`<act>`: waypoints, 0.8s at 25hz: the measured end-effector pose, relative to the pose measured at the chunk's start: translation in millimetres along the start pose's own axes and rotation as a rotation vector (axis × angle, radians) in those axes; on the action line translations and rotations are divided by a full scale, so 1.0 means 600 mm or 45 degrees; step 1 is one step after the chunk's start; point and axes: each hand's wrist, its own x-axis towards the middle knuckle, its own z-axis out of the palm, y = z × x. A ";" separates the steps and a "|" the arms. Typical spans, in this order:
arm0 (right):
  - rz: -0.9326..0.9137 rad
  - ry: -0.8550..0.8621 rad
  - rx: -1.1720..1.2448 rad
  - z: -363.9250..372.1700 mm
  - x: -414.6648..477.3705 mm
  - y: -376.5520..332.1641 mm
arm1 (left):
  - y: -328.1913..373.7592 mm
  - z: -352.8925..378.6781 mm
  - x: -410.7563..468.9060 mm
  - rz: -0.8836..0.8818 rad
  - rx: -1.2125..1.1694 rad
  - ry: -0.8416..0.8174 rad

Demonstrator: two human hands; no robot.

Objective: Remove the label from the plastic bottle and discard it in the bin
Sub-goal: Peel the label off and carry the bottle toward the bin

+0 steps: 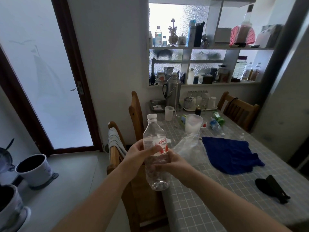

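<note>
The left hand [136, 154] wraps its fingers around the label [159, 144] from the left, thumb across its front, while the right hand [173, 162] closes on the clear plastic bottle [155, 153] just below the label. The bottle stands upright (white cap on), held in the air over the near left edge of the checked table [217, 190]. The label's print is too blurred to read; fingers hide part of it. An open bin [34, 169] sits on the floor far to the left.

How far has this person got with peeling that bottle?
Barely begun. Both the left hand and right hand hold the bottle upright; its label is still wrapped around it. Peeling and dropping it into a bin remain.
</note>
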 end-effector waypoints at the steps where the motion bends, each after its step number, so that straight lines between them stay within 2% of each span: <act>1: -0.003 0.020 -0.024 0.000 0.001 0.001 | 0.001 -0.001 -0.001 0.014 0.019 0.015; 11: -0.052 0.189 -0.012 0.011 0.008 0.002 | 0.000 0.002 0.000 0.035 0.088 0.183; 17: -0.104 0.173 0.098 0.018 0.012 0.013 | -0.007 -0.001 -0.001 0.016 0.074 0.225; 20: -0.083 0.089 0.103 0.011 0.011 0.021 | -0.007 -0.003 -0.003 -0.007 -0.005 0.213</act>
